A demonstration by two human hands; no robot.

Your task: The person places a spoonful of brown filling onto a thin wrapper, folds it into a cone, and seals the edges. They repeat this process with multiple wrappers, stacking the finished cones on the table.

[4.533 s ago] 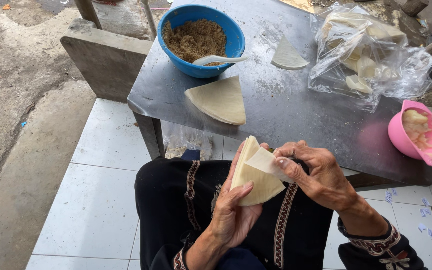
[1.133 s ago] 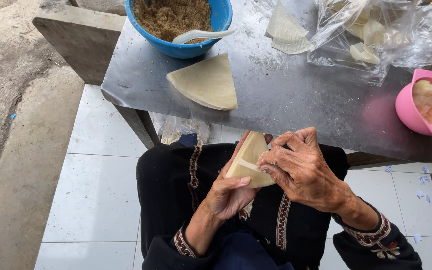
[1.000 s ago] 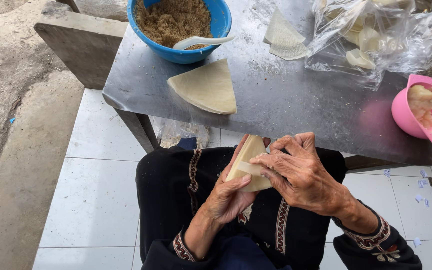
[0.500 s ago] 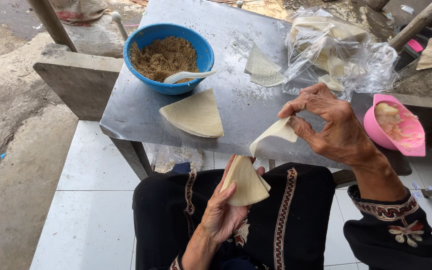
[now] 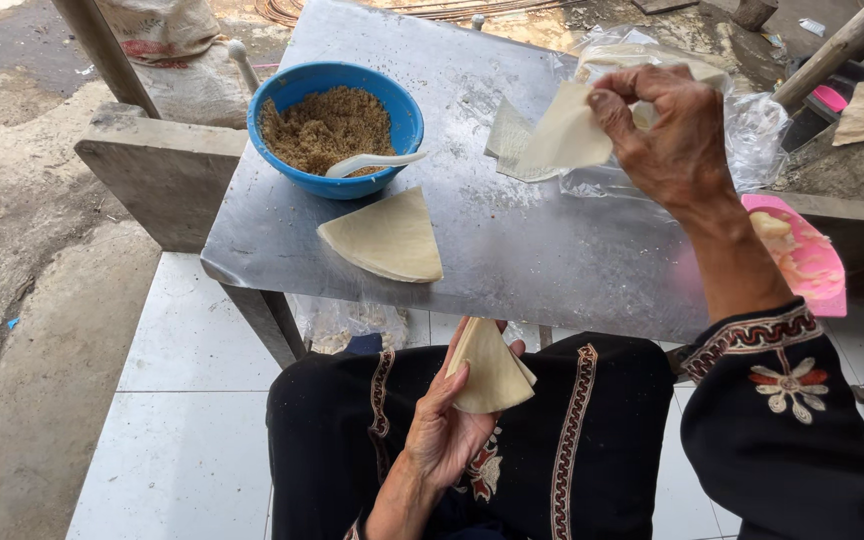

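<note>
The right hand (image 5: 677, 140) pinches a thin wrapper sheet (image 5: 564, 132) above the counter (image 5: 542, 250), at one o'clock from the left hand (image 5: 447, 425), whose grip cups a folded wrapper cone (image 5: 492, 368).

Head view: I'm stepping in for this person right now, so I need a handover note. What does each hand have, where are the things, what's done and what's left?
Left hand: over the lap, holding a folded wrapper cone.
Right hand: raised over the table, fingers pinching a single thin wrapper sheet.
On the metal table: blue bowl of brown crumbly filling with a white spoon, a stack of wrappers, a clear plastic bag holding more sheets. Pink bowl at the right edge.
Done: cone folded.
Left: no filling visible in the cone; spoon untouched.
</note>
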